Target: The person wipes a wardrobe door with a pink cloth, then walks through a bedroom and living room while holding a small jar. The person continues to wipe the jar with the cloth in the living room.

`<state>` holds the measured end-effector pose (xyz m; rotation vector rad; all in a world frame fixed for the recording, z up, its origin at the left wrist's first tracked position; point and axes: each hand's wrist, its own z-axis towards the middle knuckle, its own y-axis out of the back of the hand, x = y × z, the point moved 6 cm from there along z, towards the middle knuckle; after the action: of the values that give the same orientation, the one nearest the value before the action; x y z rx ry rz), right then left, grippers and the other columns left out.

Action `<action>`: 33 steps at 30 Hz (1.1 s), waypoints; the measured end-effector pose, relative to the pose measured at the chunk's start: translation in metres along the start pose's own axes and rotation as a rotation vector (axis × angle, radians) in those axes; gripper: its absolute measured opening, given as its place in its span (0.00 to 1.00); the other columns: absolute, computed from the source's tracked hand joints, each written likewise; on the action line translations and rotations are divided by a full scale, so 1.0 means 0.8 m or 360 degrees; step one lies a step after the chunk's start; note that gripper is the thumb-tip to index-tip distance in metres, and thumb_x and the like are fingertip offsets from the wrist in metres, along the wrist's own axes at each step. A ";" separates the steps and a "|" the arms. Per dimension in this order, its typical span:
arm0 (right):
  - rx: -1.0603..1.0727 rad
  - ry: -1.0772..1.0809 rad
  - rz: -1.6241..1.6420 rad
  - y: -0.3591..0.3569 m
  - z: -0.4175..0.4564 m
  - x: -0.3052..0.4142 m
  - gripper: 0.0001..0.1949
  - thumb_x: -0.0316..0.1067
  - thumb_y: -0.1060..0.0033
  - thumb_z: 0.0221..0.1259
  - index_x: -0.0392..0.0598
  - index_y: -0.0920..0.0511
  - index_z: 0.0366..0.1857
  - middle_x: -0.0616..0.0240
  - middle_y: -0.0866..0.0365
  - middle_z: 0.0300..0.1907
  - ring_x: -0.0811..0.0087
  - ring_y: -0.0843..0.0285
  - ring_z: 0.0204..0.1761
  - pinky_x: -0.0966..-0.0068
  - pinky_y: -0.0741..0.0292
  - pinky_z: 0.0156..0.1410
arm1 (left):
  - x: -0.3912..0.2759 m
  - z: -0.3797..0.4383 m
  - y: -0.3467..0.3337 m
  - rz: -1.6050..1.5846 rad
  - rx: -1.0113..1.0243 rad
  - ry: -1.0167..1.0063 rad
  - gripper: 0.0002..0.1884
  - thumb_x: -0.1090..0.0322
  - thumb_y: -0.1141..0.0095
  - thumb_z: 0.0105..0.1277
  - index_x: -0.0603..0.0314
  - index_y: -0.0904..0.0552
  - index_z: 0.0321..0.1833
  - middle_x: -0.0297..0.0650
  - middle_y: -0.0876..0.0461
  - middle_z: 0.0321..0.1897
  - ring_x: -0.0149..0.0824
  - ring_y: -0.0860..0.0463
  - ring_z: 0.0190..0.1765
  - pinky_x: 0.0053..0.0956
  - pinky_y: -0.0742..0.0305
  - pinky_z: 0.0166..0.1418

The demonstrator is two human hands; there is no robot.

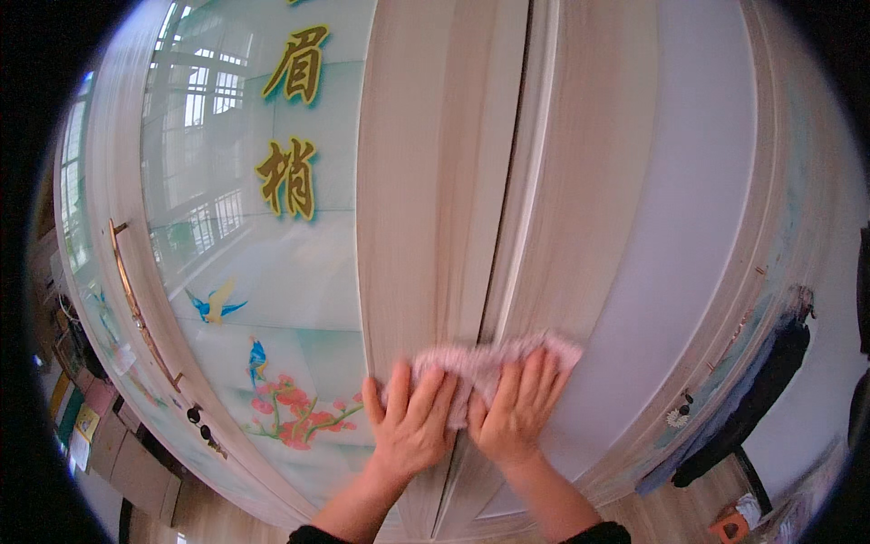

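Note:
A crumpled pink cloth (476, 364) lies against the light wood-grain wardrobe doors (435, 204), low in the view. It spans the dark vertical gap (506, 231) between two door panels. My left hand (416, 425) presses the cloth's left part onto the wooden strip beside the decorated glass panel (306, 272). To the right of the gap, my right hand (520, 408) holds the other end of the cloth flat, its fingers spread and pointing up. The palms and the cloth's underside are hidden.
Blue birds (257, 360), red blossoms (292, 408) and large golden writing decorate the glass. A long gold handle (139, 313) and dark knobs (194, 413) project at left. Dark clothing (747, 401) hangs at right, above an orange object (731, 523). Cabinets (132, 462) stand far left.

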<state>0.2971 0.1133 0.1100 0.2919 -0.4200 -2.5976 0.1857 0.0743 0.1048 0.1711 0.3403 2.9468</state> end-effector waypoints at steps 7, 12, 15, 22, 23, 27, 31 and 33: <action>0.0054 0.0010 0.0089 -0.032 -0.120 0.015 0.18 0.47 0.47 0.51 0.40 0.27 0.35 0.49 0.33 0.48 0.48 0.37 0.52 0.39 0.48 0.58 | -0.012 -0.126 -0.020 -0.0108 0.0175 -0.0295 0.17 0.60 0.46 0.50 0.55 0.20 0.43 0.37 0.27 0.52 0.51 0.30 0.56 0.56 0.55 0.65; 0.0018 -0.0041 0.0079 -0.020 -0.084 0.010 0.20 0.46 0.46 0.51 0.44 0.26 0.44 0.52 0.30 0.51 0.52 0.35 0.55 0.40 0.46 0.58 | -0.010 -0.071 -0.018 -0.0126 0.0154 -0.0316 0.18 0.59 0.46 0.51 0.56 0.21 0.46 0.38 0.27 0.54 0.51 0.32 0.59 0.56 0.56 0.66; -0.0168 -0.0092 0.0145 0.002 -0.009 0.007 0.22 0.46 0.51 0.56 0.43 0.29 0.50 0.50 0.35 0.57 0.50 0.40 0.61 0.40 0.51 0.63 | -0.001 0.006 0.004 -0.0089 0.0007 -0.0116 0.20 0.63 0.50 0.52 0.55 0.21 0.50 0.33 0.29 0.58 0.44 0.31 0.60 0.50 0.49 0.63; -0.0232 -0.0201 0.0079 0.033 0.049 0.001 0.23 0.45 0.51 0.55 0.40 0.31 0.52 0.47 0.39 0.60 0.47 0.46 0.63 0.42 0.54 0.65 | -0.007 0.053 0.014 0.0020 -0.0070 -0.0041 0.22 0.63 0.52 0.55 0.56 0.23 0.54 0.36 0.31 0.60 0.45 0.34 0.62 0.49 0.50 0.65; -0.0196 -0.0227 0.0076 0.029 0.035 0.003 0.23 0.44 0.50 0.55 0.40 0.31 0.51 0.47 0.39 0.60 0.47 0.45 0.63 0.42 0.54 0.65 | -0.009 0.038 0.009 -0.0003 -0.0030 -0.0083 0.21 0.63 0.52 0.55 0.56 0.23 0.53 0.35 0.31 0.60 0.44 0.34 0.62 0.48 0.49 0.63; -0.0097 -0.0203 0.0048 -0.017 -0.064 0.027 0.20 0.43 0.49 0.51 0.40 0.28 0.46 0.48 0.33 0.53 0.48 0.39 0.57 0.42 0.49 0.61 | -0.004 -0.059 -0.005 -0.0074 0.0177 -0.0291 0.21 0.62 0.51 0.54 0.56 0.22 0.52 0.37 0.31 0.59 0.46 0.34 0.61 0.49 0.46 0.61; -0.0064 -0.0121 0.0029 -0.041 -0.148 0.030 0.17 0.41 0.46 0.49 0.41 0.26 0.40 0.51 0.31 0.50 0.52 0.35 0.52 0.44 0.47 0.60 | -0.014 -0.148 -0.026 -0.0187 0.0368 -0.0472 0.22 0.62 0.49 0.50 0.54 0.22 0.51 0.36 0.32 0.59 0.46 0.34 0.60 0.50 0.43 0.56; -0.0034 -0.0105 0.0034 -0.043 -0.159 0.034 0.16 0.40 0.45 0.47 0.41 0.25 0.39 0.51 0.31 0.49 0.53 0.34 0.51 0.44 0.46 0.60 | -0.011 -0.169 -0.026 -0.0162 0.0394 -0.0489 0.22 0.61 0.48 0.51 0.53 0.23 0.52 0.34 0.32 0.59 0.45 0.34 0.60 0.50 0.44 0.57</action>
<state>0.2943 0.0978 -0.0237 0.1937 -0.4159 -2.5946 0.1794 0.0638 -0.0317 0.6104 0.6435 2.7121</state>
